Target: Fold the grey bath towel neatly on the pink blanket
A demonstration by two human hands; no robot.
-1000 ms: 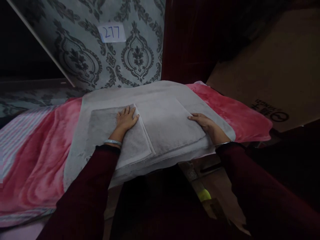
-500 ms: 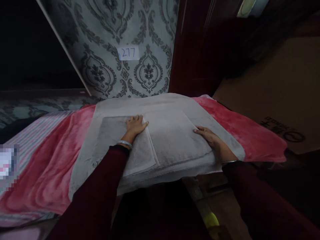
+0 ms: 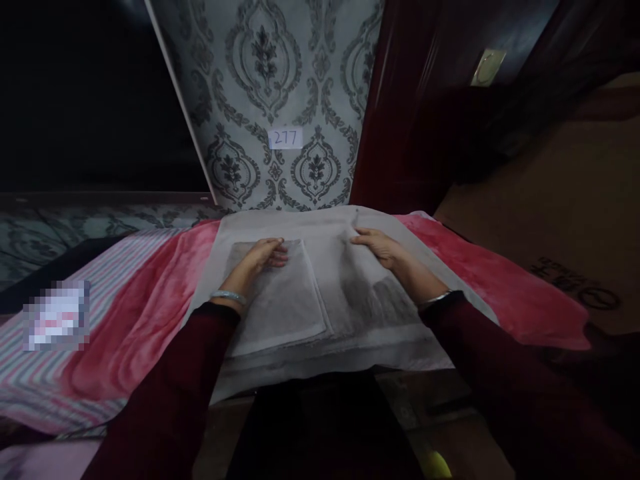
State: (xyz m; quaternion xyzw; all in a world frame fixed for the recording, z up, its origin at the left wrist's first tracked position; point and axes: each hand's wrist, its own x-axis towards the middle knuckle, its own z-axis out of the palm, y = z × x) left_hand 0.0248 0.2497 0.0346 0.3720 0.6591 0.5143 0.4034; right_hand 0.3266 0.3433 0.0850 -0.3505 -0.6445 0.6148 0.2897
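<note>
A grey cloth, perhaps a towel, (image 3: 283,303) lies in front of me with its left part folded inward in layers. My right hand (image 3: 383,248) pinches the cloth's right part and holds it raised, so that it stands up and drapes with dark shading below the fingers. Over the folded left part is my left hand (image 3: 264,256), its fingers loosely extended and holding nothing; whether it touches the cloth I cannot tell. Beneath lies a wider light-grey sheet (image 3: 300,223), spread over a red plush blanket (image 3: 493,283).
Left of the blanket is a striped cloth (image 3: 107,263) with a blurred-out object (image 3: 57,317) on it. A dark screen (image 3: 90,100) stands back left. Behind are a patterned wall with a "277" paper (image 3: 285,138) and a dark red door (image 3: 405,100). A cardboard box (image 3: 565,220) stands right.
My right hand has moved left and up, lifting the cloth's right part off the sheet. My left hand has drawn its spread fingers together. The camera view has shifted.
</note>
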